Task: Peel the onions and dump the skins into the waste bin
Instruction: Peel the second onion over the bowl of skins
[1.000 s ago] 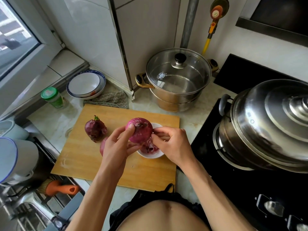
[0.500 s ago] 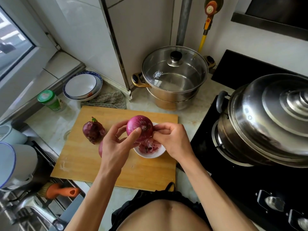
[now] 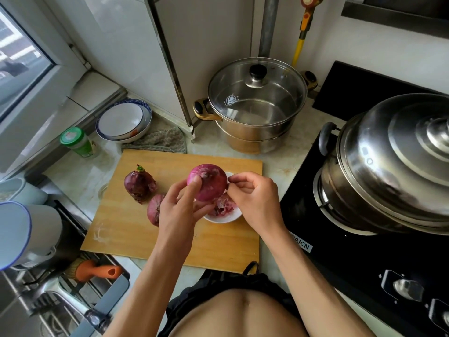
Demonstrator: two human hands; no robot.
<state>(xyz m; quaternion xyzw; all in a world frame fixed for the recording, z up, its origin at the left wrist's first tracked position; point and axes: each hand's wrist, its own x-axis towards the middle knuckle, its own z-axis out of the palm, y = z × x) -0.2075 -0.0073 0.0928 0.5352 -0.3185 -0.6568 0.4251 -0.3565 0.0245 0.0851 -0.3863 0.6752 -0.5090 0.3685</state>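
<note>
Since the earlier frame, the red onion (image 3: 207,182) has been turned within the left hand (image 3: 178,211), which is curled around it; the right hand (image 3: 255,199) is pinched at its edge, though whether skin is held cannot be told. A torn flake could be dropped past the small white bowl (image 3: 222,218) beneath the hands; the smooth bulb could slip.

From my remote seat I saw daylight from a window (image 3: 21,57) falling across white tiled walls (image 3: 206,32) and a pale marble worktop (image 3: 80,176).

Both bare arms reach up from the bottom of the frame. The left hand (image 3: 179,210) holds something round with curled fingers. The right hand (image 3: 255,200) pinches at its edge.
</note>
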